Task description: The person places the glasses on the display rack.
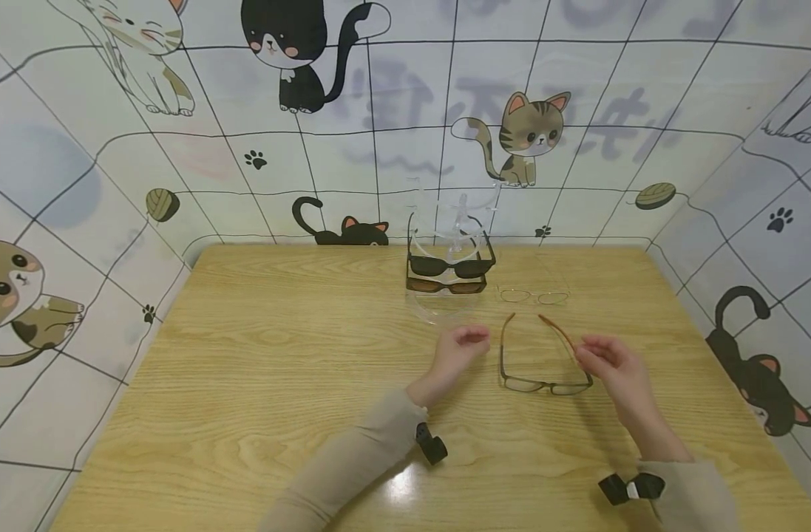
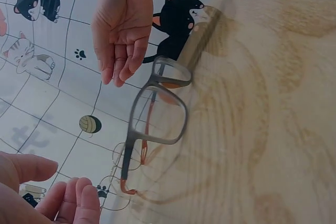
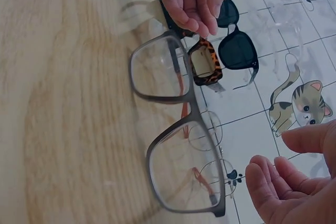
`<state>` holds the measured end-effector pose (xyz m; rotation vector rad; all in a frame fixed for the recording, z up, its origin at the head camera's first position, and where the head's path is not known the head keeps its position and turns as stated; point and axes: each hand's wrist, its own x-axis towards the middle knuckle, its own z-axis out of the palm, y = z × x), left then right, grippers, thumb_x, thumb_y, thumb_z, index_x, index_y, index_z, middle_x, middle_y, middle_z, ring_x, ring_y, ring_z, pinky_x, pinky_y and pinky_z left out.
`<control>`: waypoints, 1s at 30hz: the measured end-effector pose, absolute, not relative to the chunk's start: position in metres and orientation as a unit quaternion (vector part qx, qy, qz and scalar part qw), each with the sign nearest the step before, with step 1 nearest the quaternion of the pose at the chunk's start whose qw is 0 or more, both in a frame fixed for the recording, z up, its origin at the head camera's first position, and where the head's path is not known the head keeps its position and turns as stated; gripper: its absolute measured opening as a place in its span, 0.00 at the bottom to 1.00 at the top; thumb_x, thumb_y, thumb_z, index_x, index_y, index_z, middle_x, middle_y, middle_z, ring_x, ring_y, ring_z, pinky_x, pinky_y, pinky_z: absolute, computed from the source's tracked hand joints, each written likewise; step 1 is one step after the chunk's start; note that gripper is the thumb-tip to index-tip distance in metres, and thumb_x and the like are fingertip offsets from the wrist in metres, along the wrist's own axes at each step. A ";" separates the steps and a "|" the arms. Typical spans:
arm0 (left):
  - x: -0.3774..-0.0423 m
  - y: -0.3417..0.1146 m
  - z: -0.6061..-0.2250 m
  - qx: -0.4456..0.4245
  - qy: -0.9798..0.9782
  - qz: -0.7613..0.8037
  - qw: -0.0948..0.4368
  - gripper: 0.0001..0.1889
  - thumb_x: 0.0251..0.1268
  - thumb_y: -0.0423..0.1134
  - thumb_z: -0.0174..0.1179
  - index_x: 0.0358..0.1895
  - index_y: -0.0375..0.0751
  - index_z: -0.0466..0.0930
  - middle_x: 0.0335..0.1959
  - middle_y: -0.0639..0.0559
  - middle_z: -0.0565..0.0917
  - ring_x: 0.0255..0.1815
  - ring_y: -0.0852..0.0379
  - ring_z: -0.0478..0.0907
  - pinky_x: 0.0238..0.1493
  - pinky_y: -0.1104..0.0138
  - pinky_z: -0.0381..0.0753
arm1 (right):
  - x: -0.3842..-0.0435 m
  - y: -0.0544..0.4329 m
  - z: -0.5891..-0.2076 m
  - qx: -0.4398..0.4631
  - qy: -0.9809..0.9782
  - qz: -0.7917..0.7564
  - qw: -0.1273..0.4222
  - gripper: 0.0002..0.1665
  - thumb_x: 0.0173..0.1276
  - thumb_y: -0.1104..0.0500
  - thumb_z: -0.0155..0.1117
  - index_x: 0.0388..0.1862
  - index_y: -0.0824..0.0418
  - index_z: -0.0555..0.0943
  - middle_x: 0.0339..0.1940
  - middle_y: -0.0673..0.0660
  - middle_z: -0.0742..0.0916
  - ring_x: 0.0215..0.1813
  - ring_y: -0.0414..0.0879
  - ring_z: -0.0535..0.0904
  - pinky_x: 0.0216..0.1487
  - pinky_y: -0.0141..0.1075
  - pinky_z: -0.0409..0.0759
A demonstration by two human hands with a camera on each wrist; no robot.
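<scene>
- The glasses (image 1: 547,385) with grey rims and orange-brown earpiece ends rest on the worktop (image 1: 279,355), right of its middle, between the two hands. Their lenses face the near edge, and both earpieces are unfolded towards the far edge.
- The left hand (image 1: 457,353) is released and holds nothing. Its fingers bend loosely, just beside the left earpiece, and in the left wrist view the thumb stands apart from the fingertips.
- The left forearm, in a beige sleeve (image 1: 352,462), reaches in over the near edge and slants forward and to the right.
- The right hand (image 1: 614,366) is released too. Its relaxed fingers point at the right earpiece from the side of the worktop's right edge, and the right wrist view shows a gap between fingertips and frame.
- The right forearm comes in from near the worktop's near right corner and slants forward and to the left.
- A small black device (image 1: 432,445) sits at the left wrist, and a similar black device (image 1: 631,488) at the right.
- The wire glasses (image 1: 553,298), thin-rimmed, are behind the grey pair, towards the far edge.
- By the far edge, near its middle, a clear stand (image 1: 462,216) carries black sunglasses (image 1: 432,266) above brown sunglasses (image 1: 428,285); the right wrist view shows a tortoiseshell pattern on the brown rims.
</scene>
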<state>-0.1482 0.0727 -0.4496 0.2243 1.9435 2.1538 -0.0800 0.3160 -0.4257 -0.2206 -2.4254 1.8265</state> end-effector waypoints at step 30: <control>-0.145 0.099 -0.479 0.040 0.726 0.662 0.180 0.09 0.53 0.24 0.64 0.39 0.32 0.79 0.31 0.47 0.82 0.30 0.63 0.77 0.31 0.73 0.81 | -0.085 0.342 -0.454 -0.132 -0.846 0.516 0.012 0.26 0.70 0.59 0.57 0.58 0.77 0.68 0.33 0.34 0.79 0.35 0.25 0.74 0.37 0.22 0.78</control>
